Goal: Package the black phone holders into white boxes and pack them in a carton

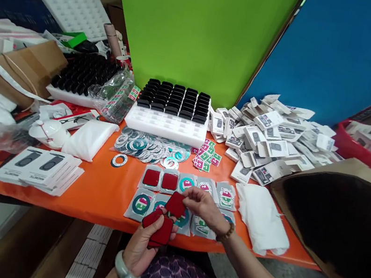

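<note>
My left hand (140, 248) is closed round a small stack of dark red pads (158, 230) just below the edge of the orange table (101, 191). My right hand (201, 203) pinches a single red pad (175, 204) above the stack. In front of the hands lie two rows of clear plastic packets (183, 195); two of them hold red pads (160, 179), the others hold ring stickers and green and pink cards.
A white tray of black parts (172, 108) stands at the middle back. Loose ring stickers (145, 146) lie before it. A heap of small white boxes (275, 135) is at the right, flat boxes (42, 167) at the left, a brown paper bag (339, 217) at the far right.
</note>
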Motion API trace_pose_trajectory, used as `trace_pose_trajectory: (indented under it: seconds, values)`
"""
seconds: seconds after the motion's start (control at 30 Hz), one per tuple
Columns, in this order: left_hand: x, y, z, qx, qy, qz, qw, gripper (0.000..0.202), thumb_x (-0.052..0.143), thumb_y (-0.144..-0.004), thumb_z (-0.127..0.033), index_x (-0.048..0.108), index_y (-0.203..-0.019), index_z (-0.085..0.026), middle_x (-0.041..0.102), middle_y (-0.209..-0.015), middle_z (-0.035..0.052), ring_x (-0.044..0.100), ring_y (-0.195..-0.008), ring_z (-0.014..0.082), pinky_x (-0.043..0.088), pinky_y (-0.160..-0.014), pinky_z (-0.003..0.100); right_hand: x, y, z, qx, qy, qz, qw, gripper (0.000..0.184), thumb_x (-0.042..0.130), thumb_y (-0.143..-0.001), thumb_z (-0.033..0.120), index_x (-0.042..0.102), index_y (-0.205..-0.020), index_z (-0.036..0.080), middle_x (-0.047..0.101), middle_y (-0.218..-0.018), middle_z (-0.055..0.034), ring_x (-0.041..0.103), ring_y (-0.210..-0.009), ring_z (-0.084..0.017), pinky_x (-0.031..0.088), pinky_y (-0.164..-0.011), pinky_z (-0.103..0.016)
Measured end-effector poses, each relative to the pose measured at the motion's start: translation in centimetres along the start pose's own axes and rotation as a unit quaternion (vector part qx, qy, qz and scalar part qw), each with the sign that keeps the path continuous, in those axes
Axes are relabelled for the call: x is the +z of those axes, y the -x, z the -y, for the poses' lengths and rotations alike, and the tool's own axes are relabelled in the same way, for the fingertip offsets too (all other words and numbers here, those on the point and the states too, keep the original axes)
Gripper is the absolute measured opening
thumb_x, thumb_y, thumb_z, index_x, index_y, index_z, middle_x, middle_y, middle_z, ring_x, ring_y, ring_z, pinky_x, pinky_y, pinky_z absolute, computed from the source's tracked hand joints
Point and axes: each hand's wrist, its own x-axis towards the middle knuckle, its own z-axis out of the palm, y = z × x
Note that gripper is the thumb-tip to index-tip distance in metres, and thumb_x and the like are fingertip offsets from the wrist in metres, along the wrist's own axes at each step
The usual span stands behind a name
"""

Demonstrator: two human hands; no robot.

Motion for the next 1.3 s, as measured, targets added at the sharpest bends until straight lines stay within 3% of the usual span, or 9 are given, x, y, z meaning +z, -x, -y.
trace_pose_trajectory:
  seconds: [0.2, 0.43, 0.6, 0.7, 0.8, 0.9, 1.07, 1.2, 1.3]
  values:
    - [-0.3, 0.2, -0.1, -0.064, 0.042, 0.028, 0.997, 0.033, 0.058, -0.087, -0.018, 0.055, -0.119, -0.012, 0.074, -0.097, 0.0141, 0.071, -0.094, 0.0275, 0.058, -0.082, 0.041, -4.9, -3.7, 1.5, -0.037, 0.112, -0.054, 0.992, 0.019, 0.062, -0.073, 0.034, 0.063, -0.078, 0.016, 0.050, -0.058, 0.0044, 0.035, -0.047, -0.007, 0.028, -0.046, -0.022]
    - [0.3, 0.4, -0.2, -0.059, 0.013, 0.036, 0.998, 0.048, 0.058, -0.085, -0.011, 0.046, -0.132, -0.010, 0.074, -0.097, 0.0161, 0.071, -0.093, 0.0288, 0.058, -0.079, 0.039, -4.1, -6.0, 0.4, -0.080, 0.251, -0.088, 0.961, 0.008, 0.058, -0.074, 0.019, 0.065, -0.072, 0.017, 0.063, -0.071, -0.0021, 0.055, -0.065, -0.015, 0.043, -0.061, -0.027]
    - [1.3, -0.2, 0.1, -0.011, -0.013, -0.004, 1.000, 0.046, 0.061, -0.082, -0.008, 0.052, -0.127, -0.012, 0.075, -0.092, 0.0120, 0.073, -0.086, 0.0248, 0.060, -0.071, 0.032, -3.3, -3.5, 0.9, -0.141, 0.318, -0.170, 0.922, 0.010, 0.061, -0.078, 0.023, 0.066, -0.085, 0.018, 0.062, -0.089, -0.0054, 0.056, -0.076, -0.017, 0.043, -0.073, -0.031]
    - [1.9, -0.9, 0.2, 0.010, -0.005, -0.001, 1.000, 0.039, 0.062, -0.082, -0.009, 0.057, -0.121, -0.014, 0.075, -0.091, 0.0098, 0.073, -0.085, 0.0231, 0.060, -0.072, 0.032, -2.0, -0.4, 1.1, -0.121, 0.286, -0.111, 0.944, 0.016, 0.059, -0.084, 0.035, 0.064, -0.086, 0.019, 0.062, -0.082, -0.0025, 0.054, -0.071, -0.015, 0.042, -0.068, -0.028]
    - [2.5, -1.5, 0.5, 0.026, 0.007, 0.002, 1.000, 0.035, 0.065, -0.080, -0.009, 0.060, -0.114, -0.015, 0.075, -0.091, 0.0069, 0.073, -0.082, 0.0205, 0.059, -0.072, 0.030, -0.4, 2.1, 0.3, -0.046, 0.176, -0.026, 0.983, 0.022, 0.068, -0.076, 0.038, 0.062, -0.086, 0.019, 0.059, -0.074, 0.0016, 0.048, -0.062, -0.011, 0.038, -0.057, -0.024]
    - [3.0, -1.8, 0.9, 0.020, 0.001, 0.014, 1.000, 0.031, 0.066, -0.079, -0.010, 0.062, -0.109, -0.015, 0.075, -0.091, 0.0069, 0.072, -0.080, 0.0190, 0.058, -0.069, 0.026, 0.1, 2.9, -0.8, -0.004, 0.054, -0.005, 0.998, 0.026, 0.072, -0.070, 0.036, 0.058, -0.085, 0.019, 0.054, -0.068, 0.0044, 0.042, -0.054, -0.008, 0.034, -0.050, -0.022]
    - [3.0, -1.5, 1.0, -0.045, 0.000, 0.049, 0.998, 0.034, 0.064, -0.083, -0.020, 0.059, -0.116, -0.015, 0.074, -0.096, 0.0108, 0.072, -0.088, 0.0246, 0.058, -0.080, 0.037, -4.2, 0.8, -1.0, -0.027, -0.001, -0.099, 0.995, 0.026, 0.070, -0.066, 0.036, 0.056, -0.081, 0.019, 0.051, -0.062, 0.0057, 0.038, -0.048, -0.007, 0.030, -0.046, -0.021]
    - [2.8, -1.2, 0.7, -0.092, 0.016, 0.079, 0.992, 0.042, 0.059, -0.085, -0.018, 0.053, -0.126, -0.014, 0.074, -0.099, 0.0127, 0.070, -0.096, 0.0287, 0.054, -0.090, 0.045, -8.0, -1.4, -1.0, -0.054, 0.091, -0.173, 0.979, 0.020, 0.065, -0.068, 0.033, 0.056, -0.078, 0.018, 0.049, -0.058, 0.0060, 0.040, -0.047, -0.008, 0.033, -0.047, -0.022]
    - [3.0, -1.1, 0.8, -0.086, -0.002, 0.086, 0.993, 0.040, 0.061, -0.083, -0.012, 0.055, -0.122, -0.012, 0.074, -0.099, 0.0131, 0.069, -0.098, 0.0295, 0.053, -0.092, 0.046, -8.8, -2.2, -1.7, -0.077, 0.201, -0.202, 0.955, 0.010, 0.060, -0.071, 0.026, 0.057, -0.076, 0.018, 0.053, -0.062, 0.0036, 0.046, -0.054, -0.011, 0.039, -0.053, -0.024]
